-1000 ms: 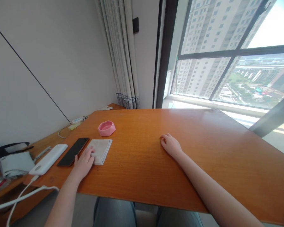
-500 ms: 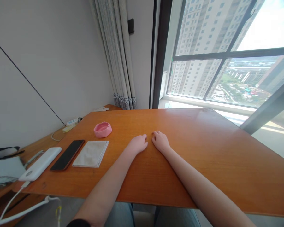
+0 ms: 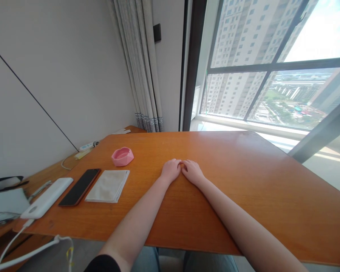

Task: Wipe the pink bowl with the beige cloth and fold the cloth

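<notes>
My left hand point(image 3: 171, 169) rests on the wooden table, its fingers loosely bent, with nothing visible in it. Beside it, my right hand point(image 3: 192, 170) lies on the same surface, thumb and fingers slightly apart and likewise with no object visible. The fingertips of the two hands meet or nearly meet; exact contact is hard to make out. To the left of my left hand are a folded pale cloth point(image 3: 108, 186) and a pink angular ashtray point(image 3: 122, 156), both untouched.
A dark phone point(image 3: 80, 187) and a white power bank point(image 3: 47, 198) with a plugged-in cable lie left of the cloth. The wooden table point(image 3: 243, 181) reaches toward a large window point(image 3: 243, 98). A power strip point(image 3: 86, 146) sits by the wall.
My left hand has moved right and slightly up, closing the gap to my right hand. The right hand has barely shifted. The objects on the table stay where they were.
</notes>
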Motion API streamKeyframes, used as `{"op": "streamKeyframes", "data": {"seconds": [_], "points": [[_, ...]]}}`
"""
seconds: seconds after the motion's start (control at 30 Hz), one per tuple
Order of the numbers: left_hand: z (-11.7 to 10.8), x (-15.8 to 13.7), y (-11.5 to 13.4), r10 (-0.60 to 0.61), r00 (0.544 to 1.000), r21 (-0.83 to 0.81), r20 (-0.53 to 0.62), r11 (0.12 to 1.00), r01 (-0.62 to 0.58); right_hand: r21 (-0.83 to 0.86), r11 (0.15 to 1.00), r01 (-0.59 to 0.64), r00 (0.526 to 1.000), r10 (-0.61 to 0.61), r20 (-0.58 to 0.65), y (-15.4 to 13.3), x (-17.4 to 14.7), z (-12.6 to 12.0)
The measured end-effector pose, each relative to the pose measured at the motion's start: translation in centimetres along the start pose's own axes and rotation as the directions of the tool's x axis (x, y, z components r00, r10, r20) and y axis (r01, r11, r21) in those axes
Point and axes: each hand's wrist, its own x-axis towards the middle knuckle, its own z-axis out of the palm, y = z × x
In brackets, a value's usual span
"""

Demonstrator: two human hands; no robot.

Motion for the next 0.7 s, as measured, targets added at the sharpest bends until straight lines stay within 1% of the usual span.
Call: {"op": "streamKeyframes", "data": {"seconds": [0.13, 0.2, 0.23, 0.27, 0.3, 0.33, 0.37, 0.4, 0.47, 0.5, 0.57, 0.6, 0.63, 0.7], "points": [[0.3, 0.0, 0.2, 0.008, 1.000, -0.046, 0.002, 0.999, -0.008, 0.012, 1.000, 0.004, 1.000, -0.004, 0.006, 0.1, 0.1, -0.1], [-0.1, 0.1, 0.1, 0.027, 0.999, -0.097, -0.031, 0.995, -0.030, 0.031, 1.000, 0.000, 1.000, 0.000, 0.007, 0.2, 0.1, -0.1], [-0.7, 0.2, -0.1, 0.035, 0.996, -0.115, -0.078, 0.992, -0.044, 0.042, 0.999, -0.004, 1.000, 0.004, 0.008, 0.3, 0.2, -0.1], [-1.5, 0.2, -0.4, 0.034, 0.988, -0.120, -0.148, 0.991, -0.052, 0.054, 0.999, -0.009, 1.000, 0.009, 0.010, 0.4, 0.2, -0.1], [-2.5, 0.3, -1.0, 0.017, 0.971, -0.110, -0.238, 0.993, -0.044, 0.065, 0.998, -0.014, 1.000, 0.013, 0.011, 0.4, 0.3, -0.1], [-3.8, 0.3, -1.8, -0.016, 0.942, -0.086, -0.335, 0.996, -0.013, 0.075, 0.997, -0.014, 1.000, 0.014, 0.012, 0.5, 0.3, -0.1], [-5.1, 0.2, -2.9, -0.072, 0.900, -0.063, -0.431, 0.997, 0.050, 0.085, 0.996, -0.013, 1.000, 0.012, 0.013, 0.5, 0.3, -0.2], [-6.4, -0.1, -4.2, -0.148, 0.846, -0.053, -0.512, 0.989, 0.141, 0.092, 0.996, -0.012, 1.000, 0.011, 0.012, 0.6, 0.3, -0.2], [-8.7, -1.2, -7.3, -0.306, 0.750, -0.056, -0.586, 0.939, 0.339, 0.096, 0.995, -0.008, 1.000, 0.008, 0.006, 0.6, 0.3, -0.3], [-9.5, -1.9, -8.9, -0.393, 0.689, -0.069, -0.609, 0.892, 0.447, 0.094, 0.996, -0.008, 1.000, 0.008, 0.003, 0.6, 0.3, -0.3], [-10.2, -3.7, -12.1, -0.531, 0.599, -0.072, -0.599, 0.781, 0.621, 0.087, 0.996, -0.002, 1.000, 0.002, -0.001, 0.6, 0.3, -0.2], [-10.2, -4.5, -13.4, -0.570, 0.596, -0.053, -0.565, 0.746, 0.664, 0.084, 0.996, 0.003, 1.000, -0.003, -0.002, 0.7, 0.3, -0.2], [-10.1, -5.2, -14.5, -0.591, 0.621, -0.017, -0.514, 0.731, 0.682, 0.083, 0.997, 0.006, 1.000, -0.006, -0.004, 0.7, 0.3, -0.2], [-9.6, -6.1, -16.1, -0.591, 0.676, 0.056, -0.440, 0.734, 0.677, 0.084, 0.996, 0.010, 1.000, -0.009, -0.013, 0.7, 0.3, -0.1]]}}
